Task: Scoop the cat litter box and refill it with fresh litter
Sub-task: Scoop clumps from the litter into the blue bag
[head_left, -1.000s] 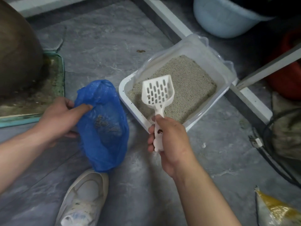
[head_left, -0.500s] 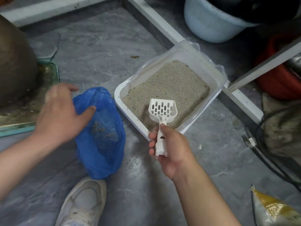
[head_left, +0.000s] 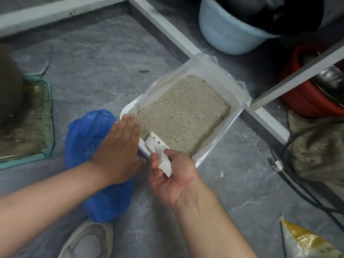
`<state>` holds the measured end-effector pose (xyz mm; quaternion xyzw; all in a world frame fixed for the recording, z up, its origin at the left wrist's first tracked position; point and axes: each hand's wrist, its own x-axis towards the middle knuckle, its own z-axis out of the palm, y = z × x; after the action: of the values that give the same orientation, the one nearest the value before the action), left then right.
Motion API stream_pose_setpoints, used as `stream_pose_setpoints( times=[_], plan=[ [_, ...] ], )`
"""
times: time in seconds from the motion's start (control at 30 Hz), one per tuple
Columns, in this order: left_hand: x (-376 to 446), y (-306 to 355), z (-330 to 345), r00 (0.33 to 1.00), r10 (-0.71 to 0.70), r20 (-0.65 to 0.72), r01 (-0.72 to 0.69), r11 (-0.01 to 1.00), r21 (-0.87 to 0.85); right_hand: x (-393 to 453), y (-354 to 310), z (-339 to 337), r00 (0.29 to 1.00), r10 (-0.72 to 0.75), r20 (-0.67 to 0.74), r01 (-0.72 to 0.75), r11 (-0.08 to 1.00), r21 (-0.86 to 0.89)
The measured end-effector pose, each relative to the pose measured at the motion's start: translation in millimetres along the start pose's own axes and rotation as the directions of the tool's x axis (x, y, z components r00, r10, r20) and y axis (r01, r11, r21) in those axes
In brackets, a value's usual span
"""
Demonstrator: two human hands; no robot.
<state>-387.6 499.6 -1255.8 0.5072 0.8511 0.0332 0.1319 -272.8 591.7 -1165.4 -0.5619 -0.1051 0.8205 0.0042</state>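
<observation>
- Grey stone floor (head_left: 89, 71) holds a white litter box (head_left: 240, 101) filled with grey litter (head_left: 186, 112).
- My right hand (head_left: 173, 179) grips the white scoop (head_left: 158, 148), its head dug into the box's near corner.
- My left hand (head_left: 119, 151) lies flat-fingered beside the box, above a blue bag (head_left: 87, 135).

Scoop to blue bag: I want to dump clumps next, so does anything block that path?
Yes. The left hand, fingers straight, lies between the scoop in the right hand and the bag, covering part of it.
</observation>
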Motion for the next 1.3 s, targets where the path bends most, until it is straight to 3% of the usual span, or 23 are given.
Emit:
stream_pose_setpoints(
  times=[0.2,0.4,0.67,0.83,1.0,1.3],
  plan=[
    [-1,-9,0,0.999,-0.038,0.008,0.037,0.997,0.062,9,-35,-14,0.992,0.07,-0.104,-0.093,0.965,-0.244],
    [-2,-12,1,0.996,-0.037,0.082,0.036,0.999,0.016,17,-64,-11,0.98,0.165,-0.115,-0.199,0.876,-0.439],
    [-1,-17,-6,0.989,-0.037,0.14,0.04,0.999,-0.019,30,-103,18,0.956,0.261,-0.137,-0.282,0.671,-0.686],
    [-2,-16,-5,0.989,-0.049,0.142,0.056,0.997,-0.045,43,-75,39,0.98,0.192,-0.042,-0.181,0.793,-0.581],
    [-2,-16,-3,0.991,-0.041,0.124,0.047,0.998,-0.043,53,-35,44,0.999,0.023,-0.039,-0.037,0.91,-0.414],
    [-1,-20,9,1.0,0.005,-0.025,-0.006,0.999,-0.046,68,-4,56,0.988,-0.137,-0.078,0.124,0.981,-0.15]
  ],
)
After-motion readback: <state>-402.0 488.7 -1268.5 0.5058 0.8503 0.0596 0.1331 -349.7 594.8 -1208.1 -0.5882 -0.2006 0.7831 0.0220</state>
